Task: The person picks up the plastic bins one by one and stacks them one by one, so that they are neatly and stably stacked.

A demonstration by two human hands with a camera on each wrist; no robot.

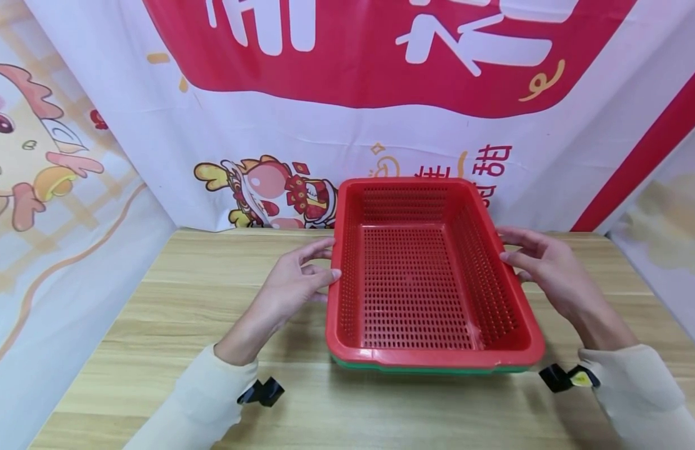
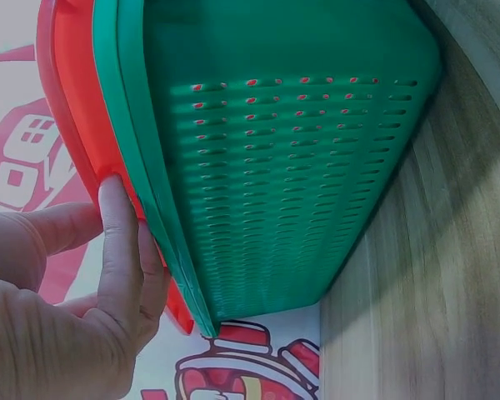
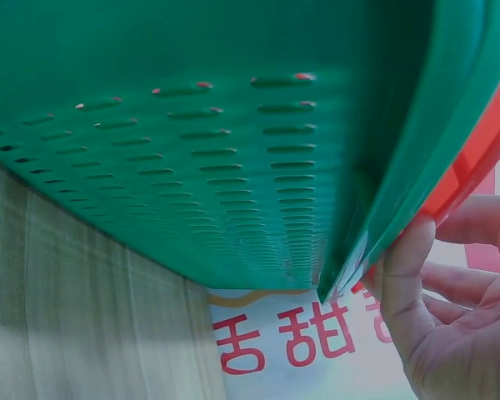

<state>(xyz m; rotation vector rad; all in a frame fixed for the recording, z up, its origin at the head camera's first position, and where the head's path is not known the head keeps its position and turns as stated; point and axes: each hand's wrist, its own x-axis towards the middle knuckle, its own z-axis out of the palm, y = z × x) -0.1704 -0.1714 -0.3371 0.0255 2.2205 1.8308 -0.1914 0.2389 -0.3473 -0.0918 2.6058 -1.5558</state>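
Observation:
A red perforated plastic basket (image 1: 409, 281) sits nested inside a green basket (image 2: 275, 167), whose rim shows just under the red one. My left hand (image 1: 297, 275) pinches the red rim on the left side, thumb over the top and fingers beneath. On the opposite long side my right hand (image 1: 544, 262) grips the red rim in the same way. Both wrist views show fingertips tucked under the red lip, right beside the green rim (image 3: 400, 192). Nothing lies in the red basket, and the green one's inside is hidden by it.
The baskets are over a light wood-grain table (image 1: 212, 325). Behind stands a white cloth backdrop (image 1: 302, 131) with red print and cartoon figures. Printed side cloths flank the table left and right. A black strap piece (image 1: 263, 392) sticks out at the left cuff.

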